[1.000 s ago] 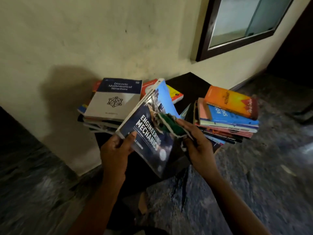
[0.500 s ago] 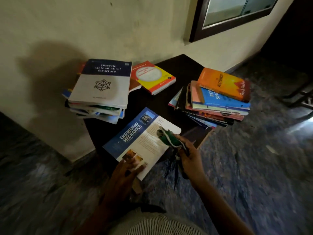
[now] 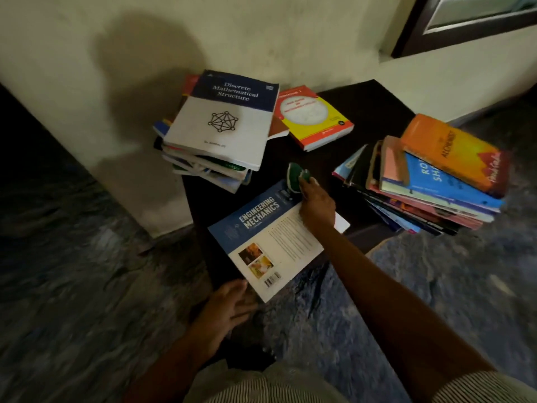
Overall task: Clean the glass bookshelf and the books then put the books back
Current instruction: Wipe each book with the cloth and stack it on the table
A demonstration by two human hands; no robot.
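Observation:
The blue and white Engineering Mechanics book (image 3: 270, 242) lies back cover up on the dark low table (image 3: 369, 103). My right hand (image 3: 315, 203) grips a green cloth (image 3: 296, 177) at the book's far corner. My left hand (image 3: 229, 306) is open, fingers spread, touching the book's near corner, which juts past the table's edge. A tall stack topped by the Discrete Mathematical Structure book (image 3: 223, 117) stands at the back left. A red and yellow book (image 3: 313, 117) lies beside it. Another stack topped by an orange book (image 3: 453, 149) sits at the right.
A pale wall (image 3: 261, 33) runs behind the table, with a dark-framed glass panel (image 3: 465, 21) at the upper right. The dark mottled stone floor (image 3: 436, 286) surrounds the table. My striped clothing (image 3: 261, 385) shows at the bottom.
The Engineering Mechanics book went from held up in both hands to lying flat on the table. My right hand slid the green cloth up to its far corner; my left hand opened.

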